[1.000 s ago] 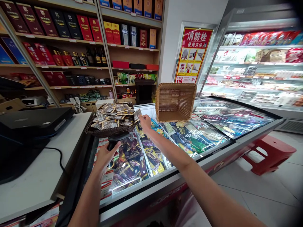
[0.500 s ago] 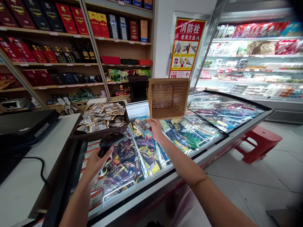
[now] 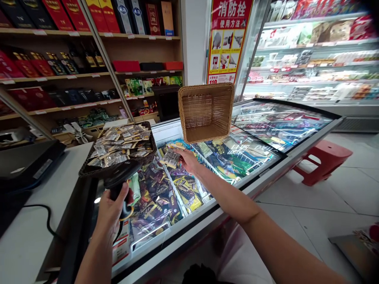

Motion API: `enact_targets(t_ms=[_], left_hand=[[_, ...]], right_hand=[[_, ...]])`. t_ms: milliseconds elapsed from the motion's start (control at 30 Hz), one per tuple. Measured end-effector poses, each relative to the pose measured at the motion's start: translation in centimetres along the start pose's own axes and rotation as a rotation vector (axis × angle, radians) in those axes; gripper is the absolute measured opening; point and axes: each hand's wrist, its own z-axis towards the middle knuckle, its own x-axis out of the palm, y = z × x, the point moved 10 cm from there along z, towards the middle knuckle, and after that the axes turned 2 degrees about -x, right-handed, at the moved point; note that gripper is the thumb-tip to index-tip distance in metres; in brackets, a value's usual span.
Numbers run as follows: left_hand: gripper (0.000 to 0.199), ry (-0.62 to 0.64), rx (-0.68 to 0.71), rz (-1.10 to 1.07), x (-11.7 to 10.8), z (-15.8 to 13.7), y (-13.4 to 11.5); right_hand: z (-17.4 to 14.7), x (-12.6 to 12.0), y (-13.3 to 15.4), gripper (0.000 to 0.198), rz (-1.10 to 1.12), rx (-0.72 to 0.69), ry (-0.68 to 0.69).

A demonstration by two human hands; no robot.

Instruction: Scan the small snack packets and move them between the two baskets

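Observation:
My left hand (image 3: pixel 109 211) is wrapped round the handle of a black handheld barcode scanner (image 3: pixel 121 175), held over the chest freezer. Between the thumb and fingers of my right hand (image 3: pixel 188 161) is a small clear packet (image 3: pixel 171 157) with a printed label, pinched at its edge. Its contents are too small to make out. Left of it, a dark woven basket (image 3: pixel 153 148) holds a heap of similar packets (image 3: pixel 124 142). A tan wicker basket (image 3: pixel 206 135) is tipped on its side behind my right hand, its mouth facing me.
Wrapped ice creams (image 3: pixel 158 189) fill wire bins under the freezer's glass. A white counter (image 3: pixel 63 181) with a black device (image 3: pixel 32 161) stands at the left. On the right are a red stool (image 3: pixel 328 154) and a refrigerated display (image 3: pixel 314 63). Boxed goods line the shelves (image 3: pixel 142 37) behind.
My right hand has moved left with the packet, closer to the scanner. My left hand has shifted slightly left with the scanner. The whole view has tilted down a little.

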Motion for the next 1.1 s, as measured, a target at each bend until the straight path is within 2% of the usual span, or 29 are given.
enact_targets(t_ms=[133, 267, 467, 567, 900, 1100], left_hand=[[0.064, 0.063, -0.026, -0.072, 1.2, -1.1, -0.2], [0.065, 0.17, -0.04, -0.04, 2.9, -2.4, -0.6], [0.073, 0.307, -0.133, -0.014, 5.0, -3.3, -0.1], [0.069, 0.361, -0.114, 0.045, 5.8, -3.5, 0.0], [0.047, 0.257, 0.008, 0.107, 5.7, -3.7, -0.3], [0.047, 0.259, 0.029, 0.176, 5.8, -3.9, -0.7]], right_hand=[[0.3, -1.8, 1.5, 0.033, -0.013, -0.133, -0.154], [0.1, -2.6, 2.8, 0.037, -0.064, -0.268, -0.216], [-0.3, -2.3, 3.5, 0.031, -0.204, -0.371, -0.155], [-1.0, -2.0, 4.0, 0.029, -0.306, -0.433, -0.156], [-1.8, -1.1, 4.1, 0.025, -0.428, -0.533, -0.108], [-1.6, -1.2, 4.1, 0.025, -0.419, -0.491, -0.116]])
